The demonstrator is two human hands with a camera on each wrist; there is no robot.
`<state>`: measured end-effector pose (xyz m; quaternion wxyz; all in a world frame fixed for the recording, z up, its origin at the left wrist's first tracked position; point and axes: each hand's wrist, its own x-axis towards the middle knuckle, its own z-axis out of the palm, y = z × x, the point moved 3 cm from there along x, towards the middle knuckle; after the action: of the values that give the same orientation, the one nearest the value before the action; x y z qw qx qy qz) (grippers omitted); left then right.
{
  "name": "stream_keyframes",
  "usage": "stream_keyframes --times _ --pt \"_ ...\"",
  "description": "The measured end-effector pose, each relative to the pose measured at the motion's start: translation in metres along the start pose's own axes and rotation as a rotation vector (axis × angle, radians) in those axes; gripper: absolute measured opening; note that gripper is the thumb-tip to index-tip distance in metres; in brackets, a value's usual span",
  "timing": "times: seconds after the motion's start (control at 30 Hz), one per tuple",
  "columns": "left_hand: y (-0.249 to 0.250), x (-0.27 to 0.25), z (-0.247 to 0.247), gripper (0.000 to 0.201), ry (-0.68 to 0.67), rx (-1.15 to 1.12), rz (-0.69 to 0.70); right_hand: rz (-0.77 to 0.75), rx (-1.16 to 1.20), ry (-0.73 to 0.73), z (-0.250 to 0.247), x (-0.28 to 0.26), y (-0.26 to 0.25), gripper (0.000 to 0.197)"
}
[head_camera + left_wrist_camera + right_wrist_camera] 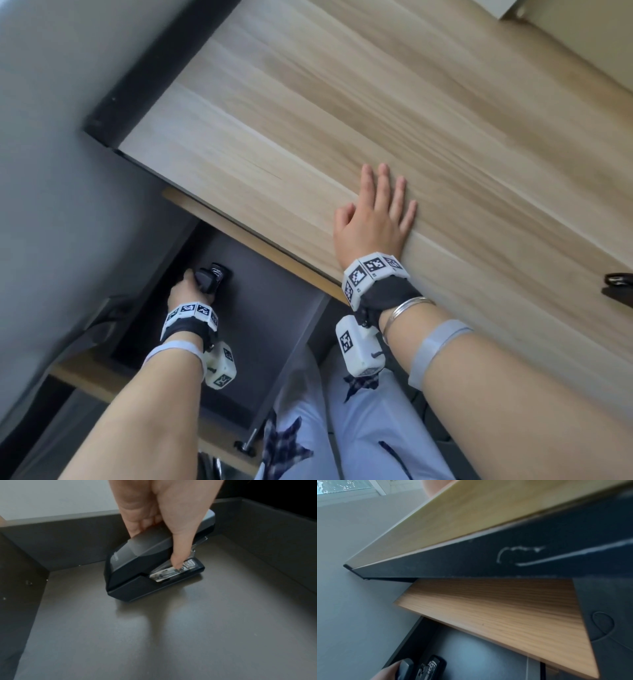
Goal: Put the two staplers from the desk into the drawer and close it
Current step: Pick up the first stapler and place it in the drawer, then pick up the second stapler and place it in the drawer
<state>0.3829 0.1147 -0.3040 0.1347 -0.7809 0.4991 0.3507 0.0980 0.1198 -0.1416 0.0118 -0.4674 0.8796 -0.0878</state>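
Observation:
My left hand (190, 286) grips a black stapler (211, 278) inside the open dark drawer (274, 308) under the desk. In the left wrist view the stapler (137, 566) lies on its side on the drawer floor (154, 635) near the far corner, fingers on top and thumb (180, 547) pressed on its metal magazine. The right wrist view catches the stapler (428, 668) at its bottom edge. My right hand (373, 212) rests flat with fingers spread on the wooden desk top (376, 102) at its front edge. A second dark stapler (618, 286) lies at the desk's right edge, partly cut off.
The drawer's grey walls (68, 536) close in on the left and far sides; most of its floor is bare. A grey wall (51, 154) runs along the left. My lap in light trousers (342, 428) sits right of the drawer.

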Motion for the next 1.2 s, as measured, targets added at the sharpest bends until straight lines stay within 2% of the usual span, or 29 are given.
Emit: stream_keyframes --times 0.13,0.33,0.53,0.67,0.73,0.83,0.97,1.07,1.2 --pt "0.003 0.004 0.003 0.043 -0.03 -0.004 -0.008 0.002 -0.011 0.014 -0.001 -0.001 0.0 0.066" --pt "0.005 -0.002 -0.009 0.06 -0.076 0.003 -0.002 0.014 -0.004 0.012 -0.002 -0.001 -0.001 0.067" --pt "0.022 -0.03 -0.054 0.046 -0.063 -0.022 0.063 0.017 0.012 -0.004 -0.007 0.0 -0.001 0.065" --pt "0.043 -0.06 -0.085 0.036 -0.06 -0.088 0.134 0.001 0.041 -0.152 -0.009 -0.002 0.002 0.064" --pt "0.057 -0.077 -0.103 0.034 -0.08 -0.068 0.198 -0.025 0.05 -0.194 -0.016 -0.001 0.005 0.062" --pt "0.082 -0.101 -0.134 0.029 -0.089 -0.004 0.277 -0.066 0.025 -0.338 -0.026 0.004 0.011 0.06" --pt "0.131 -0.132 -0.166 0.012 -0.132 0.08 0.381 -0.051 0.098 -0.37 -0.047 0.012 0.018 0.055" --pt "0.172 -0.153 -0.179 0.017 -0.122 0.116 0.43 -0.018 0.108 -0.417 -0.064 0.021 0.033 0.049" --pt "0.227 -0.175 -0.166 0.033 -0.133 0.131 0.497 0.039 0.042 -0.477 -0.091 0.042 0.075 0.039"
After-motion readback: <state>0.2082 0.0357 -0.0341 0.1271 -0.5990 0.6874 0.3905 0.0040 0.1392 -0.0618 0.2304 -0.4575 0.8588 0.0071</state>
